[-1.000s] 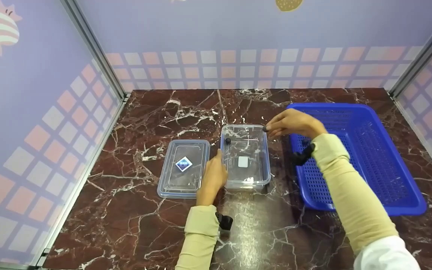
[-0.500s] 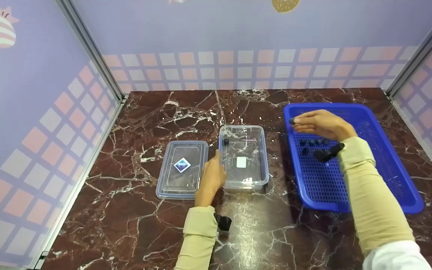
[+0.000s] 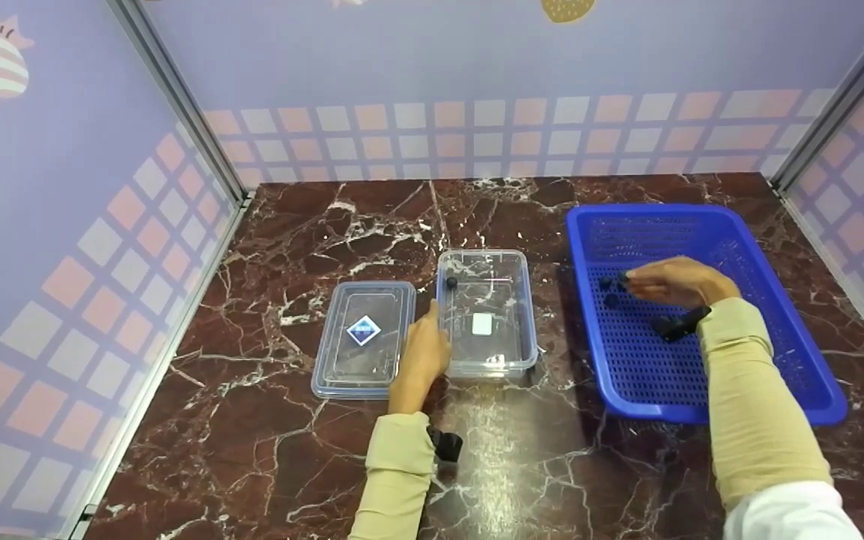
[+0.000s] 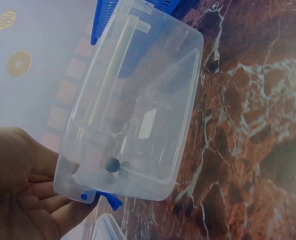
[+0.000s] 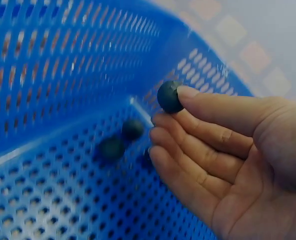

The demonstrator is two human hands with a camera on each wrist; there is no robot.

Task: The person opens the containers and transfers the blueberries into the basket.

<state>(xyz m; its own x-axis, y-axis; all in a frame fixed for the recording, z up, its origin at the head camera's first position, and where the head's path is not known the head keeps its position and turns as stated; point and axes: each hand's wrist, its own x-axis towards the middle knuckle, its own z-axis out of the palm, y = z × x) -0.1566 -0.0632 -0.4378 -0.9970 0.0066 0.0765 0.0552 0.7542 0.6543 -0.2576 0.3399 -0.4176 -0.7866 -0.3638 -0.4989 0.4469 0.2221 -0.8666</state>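
My left hand [image 3: 426,349] grips the near-left wall of a clear plastic food container [image 3: 507,337]. In the left wrist view, its thumb and fingers sit at the container's edge by a blue latch [image 4: 110,200]. One small dark blueberry [image 4: 112,164] lies inside, towards the left wall. My right hand [image 3: 676,279] is over the blue perforated basket [image 3: 604,397]. Between thumb and forefinger it pinches a dark round blueberry [image 5: 167,97]; the other fingers are loosely bent. Below, on the basket floor, several more blueberries [image 5: 132,128] lie, some partly hidden by the hand.
Left of the container, a clear lidded box [image 3: 349,360] with a blue diamond label lies on the dark marbled table [image 3: 267,450]. Patterned panels [image 3: 402,60] stand at the back and both sides. Wrist cameras are strapped to both forearms.
My right hand has moved right from the container's far right corner into the basket and lower, with a blueberry at its fingertips throughout. My left hand stays on the container.
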